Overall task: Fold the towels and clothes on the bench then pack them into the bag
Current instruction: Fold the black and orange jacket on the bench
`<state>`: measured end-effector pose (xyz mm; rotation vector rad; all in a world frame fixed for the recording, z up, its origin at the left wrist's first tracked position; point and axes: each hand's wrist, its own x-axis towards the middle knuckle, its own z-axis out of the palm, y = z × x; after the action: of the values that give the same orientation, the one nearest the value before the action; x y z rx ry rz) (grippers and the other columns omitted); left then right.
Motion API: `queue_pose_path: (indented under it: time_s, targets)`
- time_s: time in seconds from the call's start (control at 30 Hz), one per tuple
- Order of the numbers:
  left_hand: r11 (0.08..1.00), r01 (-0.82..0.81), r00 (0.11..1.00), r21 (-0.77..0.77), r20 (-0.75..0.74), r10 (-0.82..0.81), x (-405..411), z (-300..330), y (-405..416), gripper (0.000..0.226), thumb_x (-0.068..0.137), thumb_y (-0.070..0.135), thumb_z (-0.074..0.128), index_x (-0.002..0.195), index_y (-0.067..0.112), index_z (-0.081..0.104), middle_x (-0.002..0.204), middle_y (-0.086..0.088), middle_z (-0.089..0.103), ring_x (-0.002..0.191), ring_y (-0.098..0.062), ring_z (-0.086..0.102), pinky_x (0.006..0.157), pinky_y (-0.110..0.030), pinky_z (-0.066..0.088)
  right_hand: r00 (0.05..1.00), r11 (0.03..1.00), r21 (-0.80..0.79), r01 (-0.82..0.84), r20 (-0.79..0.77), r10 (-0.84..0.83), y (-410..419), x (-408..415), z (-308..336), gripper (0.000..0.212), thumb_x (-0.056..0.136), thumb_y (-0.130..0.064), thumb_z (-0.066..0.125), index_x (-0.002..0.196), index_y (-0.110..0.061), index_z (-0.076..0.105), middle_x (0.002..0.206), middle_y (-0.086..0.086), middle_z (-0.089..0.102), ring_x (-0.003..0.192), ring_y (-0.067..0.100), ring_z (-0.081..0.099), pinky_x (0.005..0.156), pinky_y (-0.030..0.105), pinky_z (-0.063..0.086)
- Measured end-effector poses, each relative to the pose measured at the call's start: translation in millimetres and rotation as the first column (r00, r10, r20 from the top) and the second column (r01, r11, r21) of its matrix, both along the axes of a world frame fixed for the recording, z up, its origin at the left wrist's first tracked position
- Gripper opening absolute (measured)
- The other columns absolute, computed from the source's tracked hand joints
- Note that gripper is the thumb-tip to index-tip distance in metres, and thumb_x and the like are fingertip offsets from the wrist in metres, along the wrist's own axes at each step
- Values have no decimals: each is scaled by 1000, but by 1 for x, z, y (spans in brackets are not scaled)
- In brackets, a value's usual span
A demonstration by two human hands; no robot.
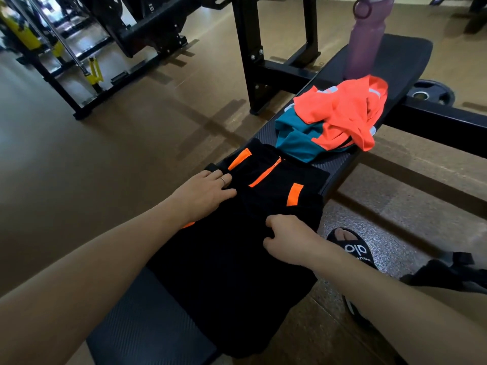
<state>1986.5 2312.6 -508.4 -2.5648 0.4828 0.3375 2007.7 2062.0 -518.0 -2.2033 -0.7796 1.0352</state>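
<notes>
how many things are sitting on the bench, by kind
Black garment with orange trim: 1
Crumpled orange and teal garment: 1
Purple plastic water bottle: 1
Total: 3

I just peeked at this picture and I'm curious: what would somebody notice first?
Probably the bright orange and teal clothes bunched in a heap farther along the bench. Next, the black jacket with orange stripes spread out close by, with the left hand flat on it and the right hand pinching its cloth. A purple bottle stands at the far end.
</notes>
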Motion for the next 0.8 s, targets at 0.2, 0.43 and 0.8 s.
queue_pose_path:
  time_s: [0.2, 0.43, 0.8]
  targets:
    - [995, -80, 986, -61, 139, 88, 10, 13, 17, 29, 89, 20, 57, 116, 11, 59, 116, -9, 64, 105, -29, 61, 84, -40, 49, 991, 996, 61, 66, -123, -58, -5, 15, 11, 9, 95, -12, 53, 103, -12, 57, 87, 5, 57, 64, 20, 50, 56, 32, 38]
    - [908, -253, 965, -334, -17, 262, 21, 10, 21, 51, 88, 13, 49, 138, 24, 46, 136, -4, 54, 120, -27, 55, 97, -38, 47, 985, 994, -91, 53, 171, -37, -2, 20, 2, 10, 92, 0, 50, 89, -8, 43, 82, 6, 40, 63, 22, 39, 49, 30, 26]
    - [983, -166, 959, -81, 220, 181, 32, 2, 12, 32, 95, 20, 48, 126, 18, 55, 129, -5, 62, 115, -26, 60, 101, -39, 41, 929, 988, -89, 126, 359, -86, 0, 20, -1, 13, 98, -5, 48, 96, -12, 37, 99, 11, 47, 72, 28, 46, 50, 31, 25]
